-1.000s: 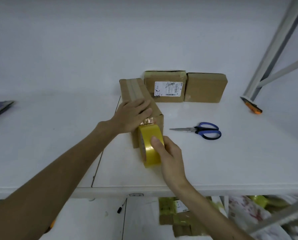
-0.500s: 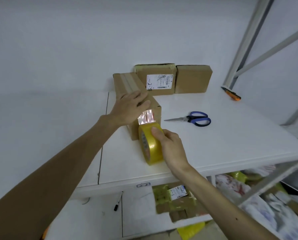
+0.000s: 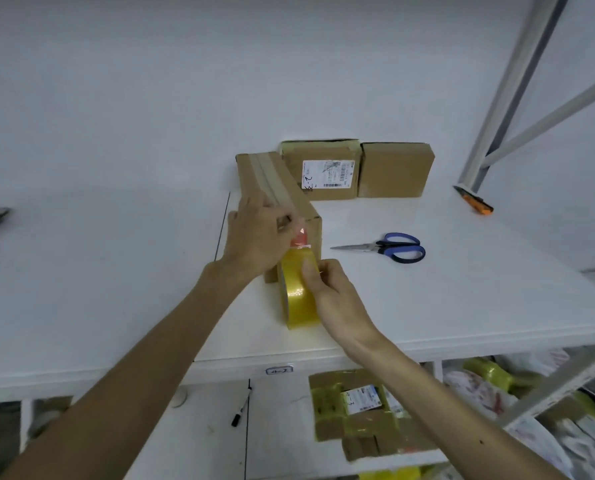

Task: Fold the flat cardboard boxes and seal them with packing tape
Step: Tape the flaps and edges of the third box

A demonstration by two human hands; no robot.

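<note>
We count: cardboard boxes on the desk (image 3: 462, 289) 3 – taped long box (image 3: 275, 181), labelled box (image 3: 322, 171), plain box (image 3: 394, 169) | tape roll (image 3: 297, 292) 1 | scissors (image 3: 389, 247) 1 | orange-tipped tool (image 3: 474, 199) at the desk's far right edge 1 | black marker (image 3: 242, 407) on the lower shelf 1 | hands 2 – left (image 3: 259, 237), right (image 3: 337, 299)

Yellow tape roll (image 3: 297, 292), brown cardboard box (image 3: 282, 188), blue-handled scissors (image 3: 389, 248), white table (image 3: 462, 289), orange-black cutter (image 3: 474, 204).
</note>
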